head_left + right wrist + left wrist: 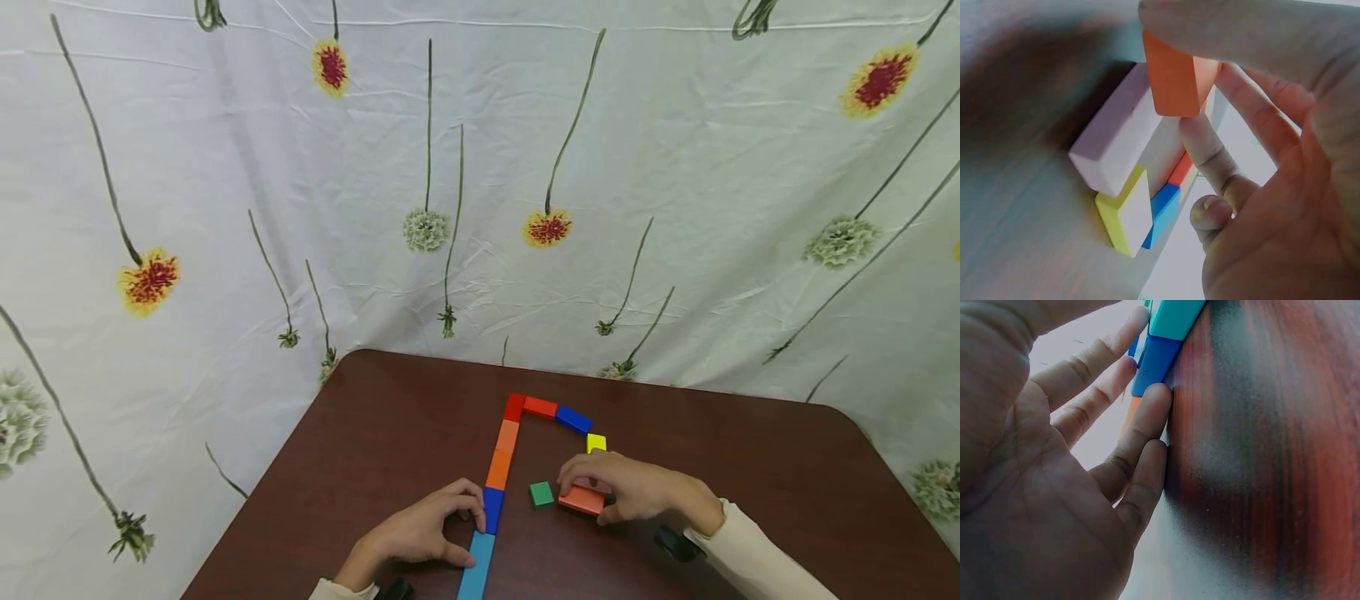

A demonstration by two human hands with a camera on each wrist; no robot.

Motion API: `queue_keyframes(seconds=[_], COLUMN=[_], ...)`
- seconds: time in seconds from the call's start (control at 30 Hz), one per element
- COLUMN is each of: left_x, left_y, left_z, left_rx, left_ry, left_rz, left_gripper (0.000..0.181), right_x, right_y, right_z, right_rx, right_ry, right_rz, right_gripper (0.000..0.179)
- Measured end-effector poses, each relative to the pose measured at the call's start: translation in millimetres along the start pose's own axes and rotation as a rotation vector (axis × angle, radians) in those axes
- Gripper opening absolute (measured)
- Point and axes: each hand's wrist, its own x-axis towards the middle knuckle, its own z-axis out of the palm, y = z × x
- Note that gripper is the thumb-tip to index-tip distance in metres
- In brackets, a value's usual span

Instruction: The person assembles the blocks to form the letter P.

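Observation:
My right hand (pixel 637 487) pinches an orange block (pixel 1172 81) between thumb and fingers, just right of a small green block (pixel 541 494). Beside the held block in the right wrist view lie a pale lilac block (pixel 1116 134) and a yellow block (pixel 1127 212). My left hand (pixel 431 525) rests along the left side of a row of blocks, its fingers loosely bent. The fingertips are at a blue block (pixel 492 510), and the thumb is at a light blue block (pixel 477 567). From the head view, the right hand covers most of the lilac block's place.
Beyond the blue block the row carries on with two orange blocks (pixel 498 469) and a red block (pixel 514 407). It bends right through another red block (pixel 540 407) and a second blue block (pixel 573 418). All lie on a dark brown table (pixel 420 417) before a flowered cloth (pixel 495 283).

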Motion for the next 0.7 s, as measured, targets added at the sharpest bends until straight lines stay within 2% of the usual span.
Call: queue_keyframes(seconds=[0.23,0.4,0.57,0.7], left_x=[0.0,0.5,0.6,0.8], left_y=[1.1,1.8,0.1,-1.6], left_z=[0.3,1.0,0.5,0.0], left_rx=[-0.002,-0.006,-0.004,-0.004], left_ry=[0.002,0.001,-0.005,-0.006], left_rz=[0.002,0.002,0.019,0.024], left_gripper=[0.023,0.023,0.022,0.022], right_x=[14.0,14.5,13.1,16.6], right_y=[2.1,2.4,1.8,0.6], right_z=[-3.2,-5.7,-9.1,-8.3], right_rx=[-0.008,0.000,-0.025,-0.025], right_ry=[-0.020,-0.022,-0.013,-0.042], right_rz=[-0.026,-0.008,-0.037,-0.028], right_gripper=[0.051,0.052,0.054,0.050])
